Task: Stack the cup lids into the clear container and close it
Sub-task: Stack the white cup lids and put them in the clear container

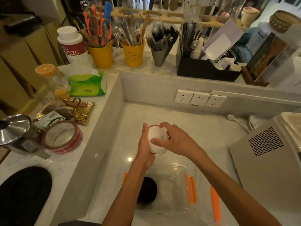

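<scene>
Left hand (144, 145) and right hand (176, 141) both curl their grip round the white lid stack (156, 139); we should square it, then lower it level into the clear container (179, 167)

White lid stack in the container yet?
No, both the left hand and right hand hold the white lid stack above the counter, outside the clear container.

Sockets (200, 98) are sitting on the wall. Left of them, wipes (87, 85), tape (62, 137) and a steel lid (13, 128) are lying; above them, two yellow pots (101, 57) are standing; right, a spoon (236, 120) is resting.
</scene>
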Available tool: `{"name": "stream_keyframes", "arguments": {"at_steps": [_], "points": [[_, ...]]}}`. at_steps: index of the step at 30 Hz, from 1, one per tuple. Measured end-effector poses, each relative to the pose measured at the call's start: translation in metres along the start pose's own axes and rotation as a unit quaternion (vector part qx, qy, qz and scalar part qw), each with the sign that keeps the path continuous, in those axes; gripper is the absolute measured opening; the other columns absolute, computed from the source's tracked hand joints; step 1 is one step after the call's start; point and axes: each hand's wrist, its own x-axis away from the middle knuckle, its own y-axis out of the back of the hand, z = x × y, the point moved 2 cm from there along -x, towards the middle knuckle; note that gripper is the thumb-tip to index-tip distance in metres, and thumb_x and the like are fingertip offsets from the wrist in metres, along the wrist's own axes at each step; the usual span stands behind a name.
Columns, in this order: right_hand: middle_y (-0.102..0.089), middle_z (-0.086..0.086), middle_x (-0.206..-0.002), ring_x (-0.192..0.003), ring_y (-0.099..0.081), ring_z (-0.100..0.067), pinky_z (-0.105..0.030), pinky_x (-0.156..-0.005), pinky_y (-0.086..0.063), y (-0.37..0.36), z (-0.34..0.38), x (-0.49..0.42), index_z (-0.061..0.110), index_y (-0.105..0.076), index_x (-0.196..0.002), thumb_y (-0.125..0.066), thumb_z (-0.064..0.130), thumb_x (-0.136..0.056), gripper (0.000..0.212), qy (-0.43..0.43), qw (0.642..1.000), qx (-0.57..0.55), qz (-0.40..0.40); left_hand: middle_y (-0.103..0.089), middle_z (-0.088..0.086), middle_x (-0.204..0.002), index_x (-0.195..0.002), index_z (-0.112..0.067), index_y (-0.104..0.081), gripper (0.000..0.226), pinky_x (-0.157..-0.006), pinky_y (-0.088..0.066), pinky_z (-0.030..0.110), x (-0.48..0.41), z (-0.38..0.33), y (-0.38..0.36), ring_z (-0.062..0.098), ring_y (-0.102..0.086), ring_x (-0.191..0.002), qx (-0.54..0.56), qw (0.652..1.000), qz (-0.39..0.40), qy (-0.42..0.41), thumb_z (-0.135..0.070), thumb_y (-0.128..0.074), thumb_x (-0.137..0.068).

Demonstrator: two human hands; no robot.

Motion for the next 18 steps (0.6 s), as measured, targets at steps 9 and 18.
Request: {"name": "stream_keyframes", "arguments": {"at_steps": [9, 18], "points": [[-0.042, 0.003, -0.139, -0.120, -0.054, -0.022, -0.037, -0.088, -0.058, -0.023, -0.017, 0.004, 0.040, -0.031, -0.145, -0.064, 0.065, -0.080, 0.077, -0.054, 0.961, -0.253, 0.092, -0.074, 0.014, -0.123, -0.128, -0.020, -0.068, 0.057, -0.083, -0.062, 0.046, 0.002, 0.001, 0.011, 0.033, -0.072, -0.109, 0.042, 0.999, 0.015, -0.030, -0.062, -0.043, -0.099], [-0.055, 0.002, -0.128, -0.113, -0.060, -0.022, -0.032, -0.082, -0.059, -0.025, -0.046, 0.010, 0.050, -0.047, -0.130, -0.086, 0.036, -0.071, 0.072, -0.103, 0.886, -0.448, 0.055, -0.070, 0.012, -0.131, -0.130, -0.013, -0.068, 0.037, -0.094, -0.059, 0.039, 0.009, -0.005, 0.019, 0.030, -0.065, -0.122, -0.069, 0.994, 0.034, -0.073, -0.034, -0.052, -0.103]]}}
